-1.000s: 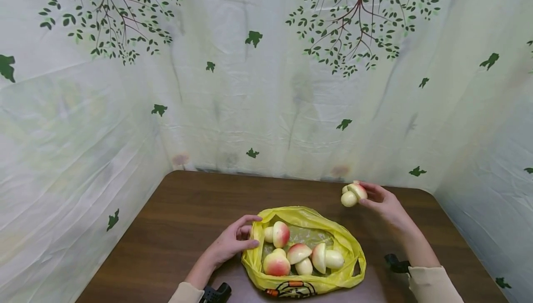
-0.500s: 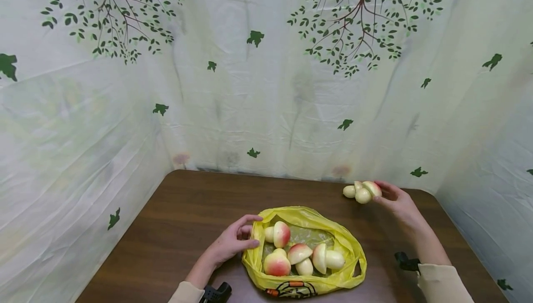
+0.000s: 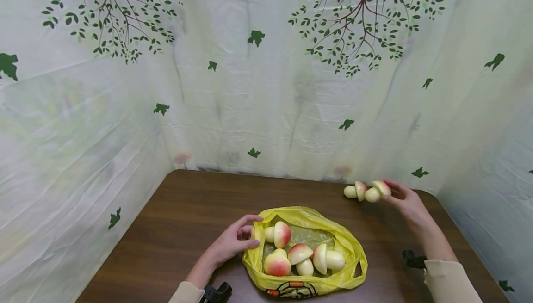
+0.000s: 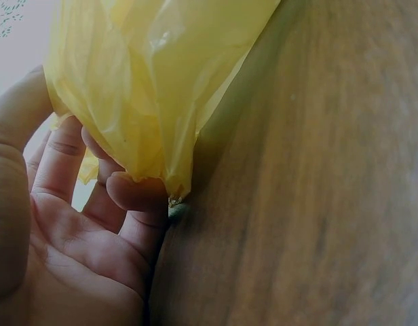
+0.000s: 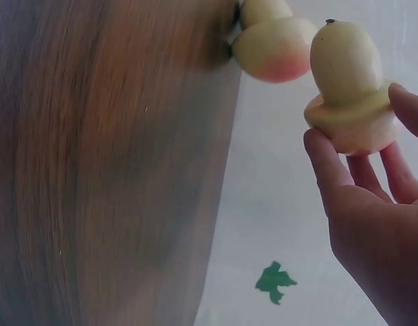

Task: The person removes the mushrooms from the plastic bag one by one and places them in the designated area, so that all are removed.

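My right hand (image 3: 412,208) holds a toy mushroom (image 3: 378,191) by its pink-tinged cap, over the far right of the table. In the right wrist view the thumb and fingers pinch the cap (image 5: 355,129), and the pale stem points away from the palm. Just left of it a second mushroom (image 3: 355,191) lies on its side. My left hand (image 3: 229,243) grips the left rim of a yellow plastic bag (image 3: 308,213). Seen from the left wrist, the fingers (image 4: 138,193) curl at the bag's crumpled edge. Several mushrooms, among them one red-capped mushroom (image 3: 300,253), lie inside the open bag.
The brown wooden table (image 3: 200,201) has rounded far corners. Behind it hangs a pale curtain (image 3: 275,108) with printed leaves and branches, close to the far edge. Black straps, such as the right wrist strap (image 3: 413,259), sit at both wrists.
My right hand has moved right with its mushroom, and the second mushroom, overlapped before, now shows fully at its left. The left hand and the bag have stayed put.
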{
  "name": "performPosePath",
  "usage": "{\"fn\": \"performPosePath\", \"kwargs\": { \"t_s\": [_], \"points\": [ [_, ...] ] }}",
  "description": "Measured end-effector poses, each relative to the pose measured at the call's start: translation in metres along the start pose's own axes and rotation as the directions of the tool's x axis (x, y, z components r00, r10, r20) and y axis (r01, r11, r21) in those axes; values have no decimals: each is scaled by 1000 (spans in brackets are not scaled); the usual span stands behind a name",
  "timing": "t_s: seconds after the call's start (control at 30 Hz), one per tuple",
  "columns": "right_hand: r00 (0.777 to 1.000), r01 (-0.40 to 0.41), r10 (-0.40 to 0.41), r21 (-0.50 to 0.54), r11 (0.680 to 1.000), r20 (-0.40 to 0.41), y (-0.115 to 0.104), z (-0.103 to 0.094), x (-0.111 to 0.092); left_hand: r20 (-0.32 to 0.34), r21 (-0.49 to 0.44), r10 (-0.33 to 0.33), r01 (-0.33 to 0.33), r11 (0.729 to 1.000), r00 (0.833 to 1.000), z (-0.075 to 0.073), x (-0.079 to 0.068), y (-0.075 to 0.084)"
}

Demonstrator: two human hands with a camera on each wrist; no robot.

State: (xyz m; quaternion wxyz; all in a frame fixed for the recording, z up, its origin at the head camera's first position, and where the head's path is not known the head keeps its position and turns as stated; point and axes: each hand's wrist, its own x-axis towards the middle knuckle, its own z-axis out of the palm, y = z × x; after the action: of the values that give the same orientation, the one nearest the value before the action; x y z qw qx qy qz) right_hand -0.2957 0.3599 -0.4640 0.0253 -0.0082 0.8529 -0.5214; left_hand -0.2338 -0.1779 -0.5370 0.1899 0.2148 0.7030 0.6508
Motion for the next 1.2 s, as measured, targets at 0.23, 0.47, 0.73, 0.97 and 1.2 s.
{"fn": "performPosePath", "kwargs": {
  "t_s": [0.23, 0.47, 0.73, 0.97, 1.2],
  "points": [
    [999, -18, 18, -33, 999, 27, 7, -7, 6, 2, 4, 3, -3, 1000, 1000, 0, 0, 0],
    [999, -7, 9, -59, 998, 39, 14, -10, 14, 1, 3, 3, -3, 1000, 1000, -1, 0, 1],
    [999, -7, 11, -66, 998, 53, 21, -11, 21, 6, 6, 16, -16, 1000, 1000, -1, -1, 0],
    [997, -9, 13, -55, 998, 73, 26, -11, 27, 10, -2, 17, -17, 1000, 1000, -1, 0, 1],
    [996, -22, 28, -70, 997, 86, 29, -9, 31, 9, -5, 17, -17, 1000, 1000, -1, 0, 0]
  ]
}}
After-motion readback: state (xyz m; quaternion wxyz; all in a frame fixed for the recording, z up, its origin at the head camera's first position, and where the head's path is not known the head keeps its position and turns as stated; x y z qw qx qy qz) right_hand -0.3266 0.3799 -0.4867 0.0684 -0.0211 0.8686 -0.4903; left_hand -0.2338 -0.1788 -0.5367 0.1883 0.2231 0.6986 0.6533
